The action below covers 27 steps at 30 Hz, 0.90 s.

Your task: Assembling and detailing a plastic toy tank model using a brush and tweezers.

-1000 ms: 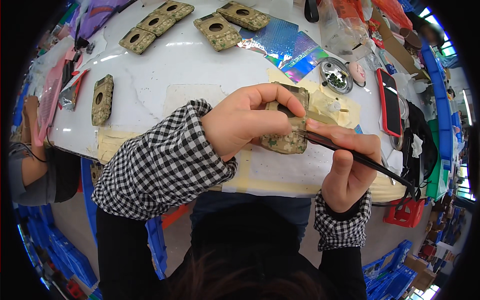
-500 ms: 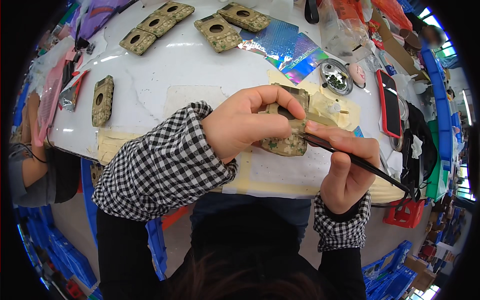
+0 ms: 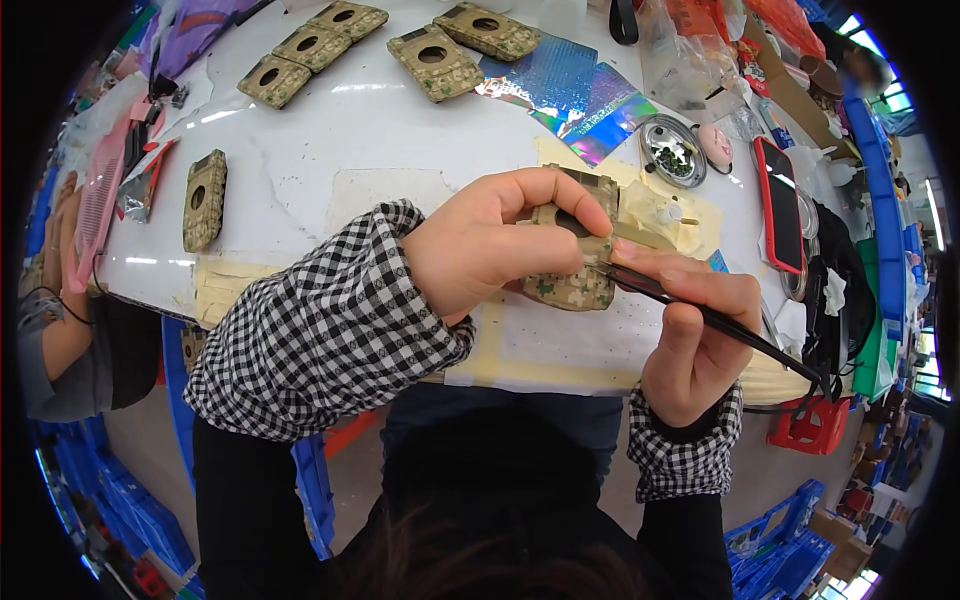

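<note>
A camouflage case (image 3: 572, 262) with a round hole is held up just above the near edge of the white table (image 3: 340, 140), over a patch of cream tape. The left hand (image 3: 490, 245) is clamped around it, fingers curled over its top edge and thumb beneath. The right hand (image 3: 695, 335) pinches black tweezers (image 3: 700, 315), whose tips touch the case's right side; the long ends run back past the wrist toward the lower right. The two hands sit close together, nearly touching at the case. Both sleeves are black-and-white check.

Further up the table lie more camouflage cases: one alone (image 3: 204, 199) at the left, two (image 3: 300, 48) side by side near the far edge, and two more (image 3: 455, 45) to their right. Beside those is a shiny holographic sheet (image 3: 580, 95). To the right stands a round metal dish (image 3: 673, 150) of small dark bits, and near it a red phone (image 3: 778, 203) lying flat. At the far left edge another person's arm (image 3: 55, 330) shows beside a pink comb (image 3: 95, 210).
</note>
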Motion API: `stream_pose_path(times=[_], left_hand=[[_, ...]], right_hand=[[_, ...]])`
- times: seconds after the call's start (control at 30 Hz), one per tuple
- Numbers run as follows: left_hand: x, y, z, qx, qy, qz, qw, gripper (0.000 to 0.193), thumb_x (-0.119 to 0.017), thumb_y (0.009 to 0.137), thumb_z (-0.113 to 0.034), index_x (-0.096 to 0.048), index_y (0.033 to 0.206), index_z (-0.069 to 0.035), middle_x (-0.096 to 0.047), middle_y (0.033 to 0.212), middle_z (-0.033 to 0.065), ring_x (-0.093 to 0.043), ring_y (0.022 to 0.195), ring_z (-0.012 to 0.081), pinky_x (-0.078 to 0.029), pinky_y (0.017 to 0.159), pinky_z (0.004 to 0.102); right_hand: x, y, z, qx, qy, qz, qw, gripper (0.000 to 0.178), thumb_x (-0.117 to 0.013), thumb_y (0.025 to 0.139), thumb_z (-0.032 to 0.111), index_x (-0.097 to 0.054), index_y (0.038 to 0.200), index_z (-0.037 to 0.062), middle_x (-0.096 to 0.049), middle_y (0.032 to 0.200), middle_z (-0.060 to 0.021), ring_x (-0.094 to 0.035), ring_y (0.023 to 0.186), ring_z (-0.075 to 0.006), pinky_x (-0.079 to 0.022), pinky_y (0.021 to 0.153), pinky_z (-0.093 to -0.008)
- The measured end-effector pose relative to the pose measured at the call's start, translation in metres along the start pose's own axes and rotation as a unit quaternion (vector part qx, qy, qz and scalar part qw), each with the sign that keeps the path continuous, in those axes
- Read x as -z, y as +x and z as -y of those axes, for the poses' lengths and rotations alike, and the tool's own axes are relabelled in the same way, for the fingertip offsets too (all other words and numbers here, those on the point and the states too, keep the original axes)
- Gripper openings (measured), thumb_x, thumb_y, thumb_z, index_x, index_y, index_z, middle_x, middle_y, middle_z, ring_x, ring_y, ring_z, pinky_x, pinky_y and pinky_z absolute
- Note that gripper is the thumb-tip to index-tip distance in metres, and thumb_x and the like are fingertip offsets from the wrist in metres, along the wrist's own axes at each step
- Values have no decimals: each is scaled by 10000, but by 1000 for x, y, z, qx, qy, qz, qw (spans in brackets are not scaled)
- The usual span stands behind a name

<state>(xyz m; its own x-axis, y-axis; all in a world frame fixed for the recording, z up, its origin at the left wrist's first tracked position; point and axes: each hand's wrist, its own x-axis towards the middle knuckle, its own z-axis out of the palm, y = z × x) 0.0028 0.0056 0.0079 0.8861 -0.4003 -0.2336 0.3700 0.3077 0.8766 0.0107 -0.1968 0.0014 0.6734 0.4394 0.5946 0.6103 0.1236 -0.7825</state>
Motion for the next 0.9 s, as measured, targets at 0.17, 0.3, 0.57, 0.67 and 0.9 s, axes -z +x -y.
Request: stream_pose_path(times=[0.17,0.3,0.57,0.67,0.9], left_hand=[[-1,-1,-1,-4,-9,0,1000,261,-550,777,-31,-533,1038,-18,-569,986,51,-545,900,104,-450,794,245],[0,-1,-2,-5,2,-9,1000,261,-544,782,-40,-532,1041,-14,-587,993,75,-566,898,119,-465,804,259],[3,2,0,-7,-14,-25,1000,250,-523,805,-56,-524,1050,-9,-600,1005,99,-597,930,157,-487,838,295],[2,2,-2,0,-51,-34,998,211,-516,831,-70,-521,1034,-10,-603,992,101,-614,946,179,-506,827,308],[1,5,-3,8,-50,-66,997,151,-524,867,-100,-518,1001,-30,-606,958,90,-645,913,206,-538,743,304]], right_hand=[[-2,-1,1,-9,9,-9,1000,201,-527,926,123,-433,1026,-23,-604,1022,-265,-607,1000,-301,-487,874,-366],[0,1,5,4,-10,-86,996,202,-519,934,152,-452,1021,-17,-616,973,-221,-611,879,-242,-489,798,-323],[29,15,10,20,-310,-149,939,96,-514,911,67,-573,939,-3,-569,834,-84,-524,742,-153,-418,707,-268],[39,17,7,-1,-392,-144,909,71,-592,858,37,-628,914,11,-586,799,-85,-524,715,-176,-413,669,-272],[40,21,2,-17,-480,-53,876,193,-705,741,30,-644,923,22,-588,757,-88,-534,707,-230,-419,651,-310]])
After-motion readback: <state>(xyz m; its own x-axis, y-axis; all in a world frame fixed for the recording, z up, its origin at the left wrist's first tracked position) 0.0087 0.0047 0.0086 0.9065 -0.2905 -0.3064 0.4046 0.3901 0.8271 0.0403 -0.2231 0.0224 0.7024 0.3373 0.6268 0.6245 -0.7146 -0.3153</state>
